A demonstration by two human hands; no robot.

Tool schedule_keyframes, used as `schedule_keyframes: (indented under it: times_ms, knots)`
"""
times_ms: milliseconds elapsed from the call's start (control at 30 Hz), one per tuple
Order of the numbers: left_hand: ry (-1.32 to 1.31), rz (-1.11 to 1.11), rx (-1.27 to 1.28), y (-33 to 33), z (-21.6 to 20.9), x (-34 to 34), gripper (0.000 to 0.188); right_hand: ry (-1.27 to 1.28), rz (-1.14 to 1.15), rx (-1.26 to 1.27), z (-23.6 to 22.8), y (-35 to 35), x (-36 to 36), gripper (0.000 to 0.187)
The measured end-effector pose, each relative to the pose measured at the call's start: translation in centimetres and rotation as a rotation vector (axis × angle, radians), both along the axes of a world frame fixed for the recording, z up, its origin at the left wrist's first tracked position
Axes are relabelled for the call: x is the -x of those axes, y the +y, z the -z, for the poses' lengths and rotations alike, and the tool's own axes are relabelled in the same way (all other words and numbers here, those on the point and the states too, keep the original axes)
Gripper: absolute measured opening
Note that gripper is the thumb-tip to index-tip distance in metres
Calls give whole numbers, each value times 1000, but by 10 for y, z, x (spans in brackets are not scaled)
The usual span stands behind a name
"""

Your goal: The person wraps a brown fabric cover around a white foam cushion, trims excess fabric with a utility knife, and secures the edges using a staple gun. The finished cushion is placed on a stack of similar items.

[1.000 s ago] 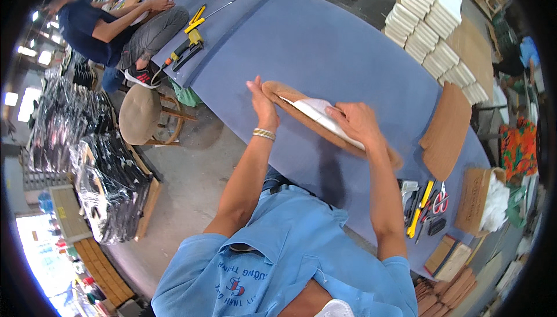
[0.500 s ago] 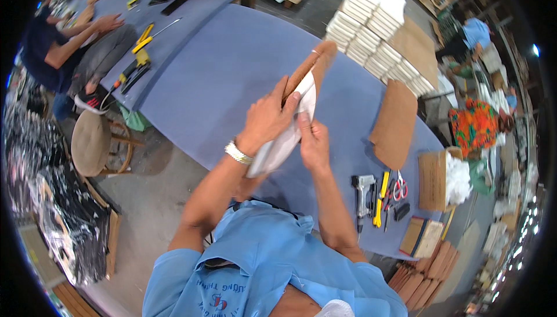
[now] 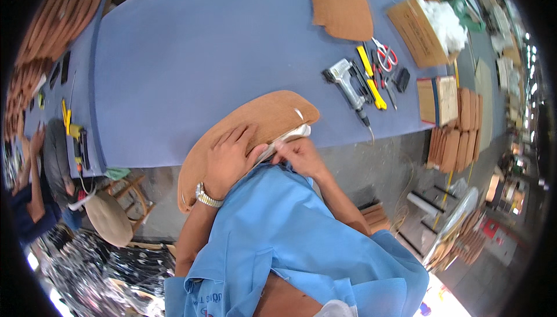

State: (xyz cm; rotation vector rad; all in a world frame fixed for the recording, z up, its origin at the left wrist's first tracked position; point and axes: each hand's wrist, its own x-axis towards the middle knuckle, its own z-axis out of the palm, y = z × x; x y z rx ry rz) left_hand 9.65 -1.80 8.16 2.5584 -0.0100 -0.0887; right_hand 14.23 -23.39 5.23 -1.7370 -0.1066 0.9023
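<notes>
A long curved brown fabric-covered pad lies at the near edge of the blue table, against my body. My left hand, with a metal watch at the wrist, lies flat on the pad, fingers stretched over the brown cover and thumb at its near edge. Along that edge a strip of white fabric shows. My right hand is closed on the white fabric at the pad's right part, its fingertips pinched together. What lies under the pad is hidden.
Right of the pad lie a staple gun, a yellow cutter knife and red-handled scissors. Another brown piece lies at the far side. A carton holds white stuffing. A person sits at left beside a stool.
The pad has come down from the air to the table's near edge, brown side up. My left hand has flattened on it; my right hand has moved along the white fabric. The view has turned.
</notes>
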Motion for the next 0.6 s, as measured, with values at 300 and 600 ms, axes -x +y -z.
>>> schedule_keyframes:
  times_ms: [300, 600]
  knots:
    - [53, 99, -84, 10, -13, -16, 49, -311, 533, 267, -4, -11, -19, 32]
    - [-2, 462, 113, -16, -21, -82, 77, -161, 577, -191, 30, -24, -10, 10]
